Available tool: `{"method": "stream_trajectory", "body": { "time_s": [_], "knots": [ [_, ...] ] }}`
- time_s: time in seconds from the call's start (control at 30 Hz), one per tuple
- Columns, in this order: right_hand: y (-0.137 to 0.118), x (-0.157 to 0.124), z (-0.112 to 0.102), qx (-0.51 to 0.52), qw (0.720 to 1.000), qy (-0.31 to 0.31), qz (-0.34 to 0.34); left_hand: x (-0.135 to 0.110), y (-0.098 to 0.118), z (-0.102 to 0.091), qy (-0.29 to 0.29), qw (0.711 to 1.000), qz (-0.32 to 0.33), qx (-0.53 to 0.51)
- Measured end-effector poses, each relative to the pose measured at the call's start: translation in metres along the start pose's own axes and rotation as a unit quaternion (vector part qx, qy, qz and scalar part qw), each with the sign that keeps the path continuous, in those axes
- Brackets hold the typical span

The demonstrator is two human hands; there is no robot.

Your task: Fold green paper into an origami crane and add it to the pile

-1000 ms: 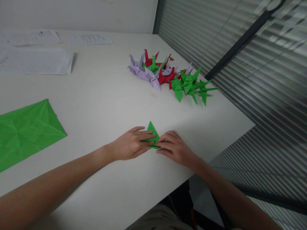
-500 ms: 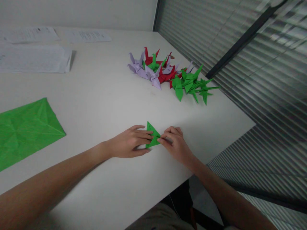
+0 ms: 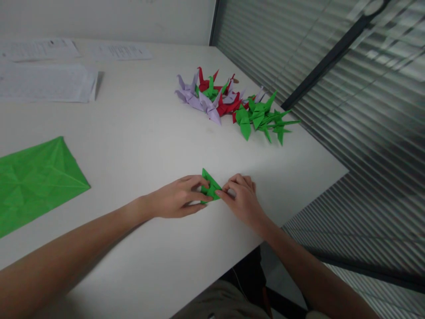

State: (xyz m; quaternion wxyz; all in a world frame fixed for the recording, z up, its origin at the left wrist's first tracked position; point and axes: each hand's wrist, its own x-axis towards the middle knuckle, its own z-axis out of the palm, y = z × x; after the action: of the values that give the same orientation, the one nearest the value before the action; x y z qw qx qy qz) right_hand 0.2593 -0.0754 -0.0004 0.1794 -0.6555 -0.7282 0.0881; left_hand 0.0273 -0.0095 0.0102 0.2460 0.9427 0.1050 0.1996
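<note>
Small green folded paper point(image 3: 210, 186) flat on the white desk point(image 3: 149, 133), near its front edge, pinched from both sides. Left hand point(image 3: 179, 201) pressing on the left half, fingers point(image 3: 199, 198) curled over the edge and gripping it. Right hand point(image 3: 241, 199) clenched lightly on the right corner, fingertips nipping the paper.

Already folded down to a compact pointed shape of several layers, tip aimed away from the body. Nothing yet like the winged figures in the pile of paper cranes point(image 3: 232, 104) farther back beside the blinds point(image 3: 332, 88), well apart from the hands. To the left, a larger green sheet point(image 3: 36, 177), creased but lying open, untouched, cut off by the frame edge.

Printed papers point(image 3: 46, 82) at the far left corner, text too blurred to read. Lower part of the folded paper hidden under the fingers; possibly a flap being lifted there, hard to tell.
</note>
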Motion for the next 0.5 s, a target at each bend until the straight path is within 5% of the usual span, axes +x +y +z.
{"method": "stream_trajectory", "body": {
  "time_s": [0.5],
  "knots": [
    [0.0046, -0.0019, 0.0002, 0.025, 1.0, -0.002, -0.003, -0.0038, -0.0029, 0.0048, 0.008, 0.996, 0.053, 0.068]
  ]
}}
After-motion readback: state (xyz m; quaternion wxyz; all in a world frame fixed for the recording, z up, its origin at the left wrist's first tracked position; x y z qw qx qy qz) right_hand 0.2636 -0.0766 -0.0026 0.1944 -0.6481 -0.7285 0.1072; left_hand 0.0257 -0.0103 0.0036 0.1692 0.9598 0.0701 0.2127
